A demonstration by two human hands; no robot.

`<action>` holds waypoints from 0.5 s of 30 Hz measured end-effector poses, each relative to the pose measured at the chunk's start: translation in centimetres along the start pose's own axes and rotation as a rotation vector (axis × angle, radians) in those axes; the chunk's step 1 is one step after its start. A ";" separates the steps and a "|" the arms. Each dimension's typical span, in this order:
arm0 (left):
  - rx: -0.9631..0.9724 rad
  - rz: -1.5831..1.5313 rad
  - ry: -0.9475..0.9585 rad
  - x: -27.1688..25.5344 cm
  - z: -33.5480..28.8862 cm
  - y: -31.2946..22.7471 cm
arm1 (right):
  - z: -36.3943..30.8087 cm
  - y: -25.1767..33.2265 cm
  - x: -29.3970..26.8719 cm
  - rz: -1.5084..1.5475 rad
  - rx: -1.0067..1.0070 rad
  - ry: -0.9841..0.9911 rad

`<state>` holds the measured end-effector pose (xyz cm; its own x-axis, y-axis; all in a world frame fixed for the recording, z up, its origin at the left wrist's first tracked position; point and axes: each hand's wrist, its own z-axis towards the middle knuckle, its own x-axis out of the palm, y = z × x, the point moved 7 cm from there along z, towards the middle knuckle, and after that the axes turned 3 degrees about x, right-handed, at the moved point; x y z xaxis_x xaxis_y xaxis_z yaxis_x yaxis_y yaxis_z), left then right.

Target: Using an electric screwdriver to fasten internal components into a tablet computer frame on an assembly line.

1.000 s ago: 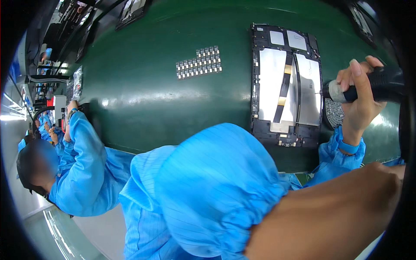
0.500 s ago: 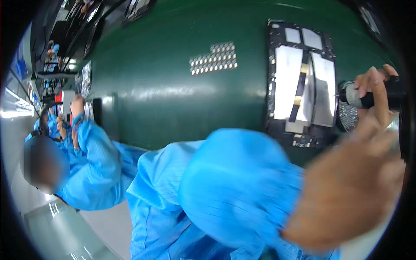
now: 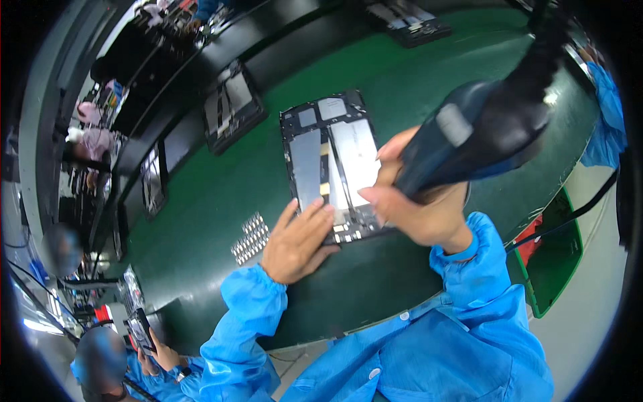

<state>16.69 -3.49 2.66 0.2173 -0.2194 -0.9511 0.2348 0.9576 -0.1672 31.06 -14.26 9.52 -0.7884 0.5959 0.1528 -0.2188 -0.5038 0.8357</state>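
Observation:
An opened tablet (image 3: 307, 161) lies on the green bench, showing silver battery plates and a black frame. My left hand (image 3: 298, 244) rests palm down at its lower left corner, the fingers stretched out over the edge. My right hand (image 3: 422, 208) grips a dark electric screwdriver (image 3: 462, 134) above the tablet's right side. The tool's body looms close to the camera, and its tip is hidden. To the left of my left hand stand small metal screws (image 3: 251, 240) in neat rows.
More opened tablets lie on a black line behind the bench: one at left (image 3: 233, 107), another at the top (image 3: 408, 23). A green bin (image 3: 552, 261) with something red in it stands at right. Lower left, a co-worker's hands (image 3: 157, 355) hold a device.
The view has turned, so the tablet now appears nearer the middle. The screwdriver has come from beside the tablet to over its right side. My left hand now lies on the tablet's corner.

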 end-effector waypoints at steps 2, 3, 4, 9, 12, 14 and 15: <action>-0.002 0.065 -0.039 0.3 2.1 3.0 | -0.1 -0.3 0.9 0.064 0.027 0.059; -0.003 0.090 -0.048 0.8 3.6 4.6 | -0.8 -1.8 0.7 0.174 0.167 -0.112; -0.017 0.034 -0.060 1.5 4.8 6.6 | -0.8 -1.9 1.0 0.139 0.196 -0.045; -0.259 0.204 -0.311 1.8 10.5 15.7 | -0.8 -2.6 2.2 0.207 0.150 0.017; -0.424 0.346 -0.225 1.5 10.1 18.9 | -0.6 -2.8 1.9 0.041 0.101 0.088; -0.461 0.465 -0.095 0.6 8.6 21.2 | -0.4 -2.0 1.5 0.031 0.062 0.092; -0.547 0.530 0.052 0.2 7.7 22.9 | -0.3 -1.5 1.1 0.039 0.034 0.089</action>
<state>29.46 16.98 0.63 0.1225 0.2911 -0.9488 -0.3943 0.8916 0.2227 30.37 -13.00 8.25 -0.8443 0.5174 0.1396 -0.1684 -0.5035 0.8474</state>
